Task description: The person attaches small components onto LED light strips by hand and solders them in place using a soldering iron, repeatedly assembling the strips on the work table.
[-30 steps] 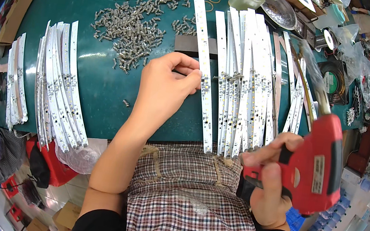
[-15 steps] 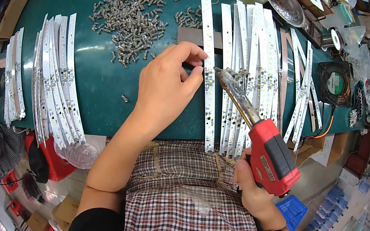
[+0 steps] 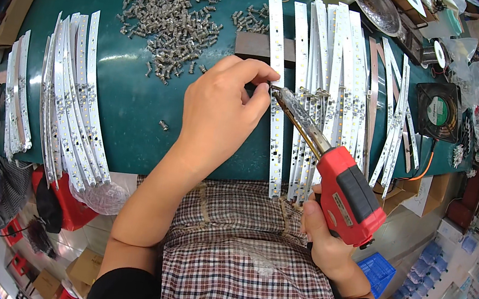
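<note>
Listing what we see at the green desk (image 3: 130, 105): our left hand (image 3: 220, 111) lies over the near edge of the work, thumb and forefinger pinched together on something small and dark at the tip of the tool, too small for us to name, right against a long white LED strip (image 3: 276, 94) that runs away from us across the desk. Our right hand (image 3: 325, 233) is wrapped closed around the grip of a red soldering gun (image 3: 348, 194), whose metal barrel (image 3: 298, 118) slants up to meet the pinched fingertips (image 3: 259, 88). Item, risk one: the tip sits touching or nearly touching our fingers, and we judge a small slip of either hand could burn them. Item, risk two: the strip lies loose, with more white strips (image 3: 334, 71) packed just beside it, so a nudge could shift it and put the joint off its pad, or let the barrel rest on a neighbouring strip and mark it. Item, risk three: a heap of small metal parts (image 3: 178, 14) lies near the left hand, with a stray one (image 3: 164, 124) on the bare desk; a sleeve or wrist could sweep them under the strips. Also present: a fanned stack of finished-looking strips (image 3: 71, 97) at the left, a black fan (image 3: 437, 110) at the right, well apart from the work.
</note>
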Tool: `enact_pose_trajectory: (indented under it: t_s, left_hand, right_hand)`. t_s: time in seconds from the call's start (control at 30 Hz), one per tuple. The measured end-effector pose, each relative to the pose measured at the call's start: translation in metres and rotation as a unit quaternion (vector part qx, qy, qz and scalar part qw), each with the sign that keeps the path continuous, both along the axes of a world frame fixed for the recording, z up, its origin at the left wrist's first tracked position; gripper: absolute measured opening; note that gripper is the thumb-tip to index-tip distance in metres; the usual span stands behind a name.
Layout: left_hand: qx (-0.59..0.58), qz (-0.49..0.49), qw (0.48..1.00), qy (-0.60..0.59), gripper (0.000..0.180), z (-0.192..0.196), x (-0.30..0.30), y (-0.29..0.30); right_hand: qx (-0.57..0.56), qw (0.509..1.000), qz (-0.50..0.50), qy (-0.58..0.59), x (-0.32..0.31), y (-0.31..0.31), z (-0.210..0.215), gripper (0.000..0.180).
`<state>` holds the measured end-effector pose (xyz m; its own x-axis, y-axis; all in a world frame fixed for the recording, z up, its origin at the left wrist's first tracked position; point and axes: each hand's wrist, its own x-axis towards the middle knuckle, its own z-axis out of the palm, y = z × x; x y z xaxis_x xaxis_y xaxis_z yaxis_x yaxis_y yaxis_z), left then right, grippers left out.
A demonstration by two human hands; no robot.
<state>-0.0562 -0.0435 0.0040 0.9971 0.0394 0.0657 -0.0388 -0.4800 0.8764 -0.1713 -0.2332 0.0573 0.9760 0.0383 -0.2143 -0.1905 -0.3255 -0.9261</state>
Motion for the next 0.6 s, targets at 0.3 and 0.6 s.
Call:
enact_pose_trajectory:
  t_s: [0.3,0.6]
  left_hand:
    - [0.001,0.014,1.0,0.011,0.013,0.001,0.0,-0.001]
    - [0.006,0.01,1.0,0.0,0.016,0.001,-0.001,0.0]
  right_hand:
    - [-0.024,0.993,0.038,0.106,0.0,-0.008,0.01,0.02]
    - [-0.007,0.999,0.049,0.001,-0.004,-0.008,-0.003,0.025]
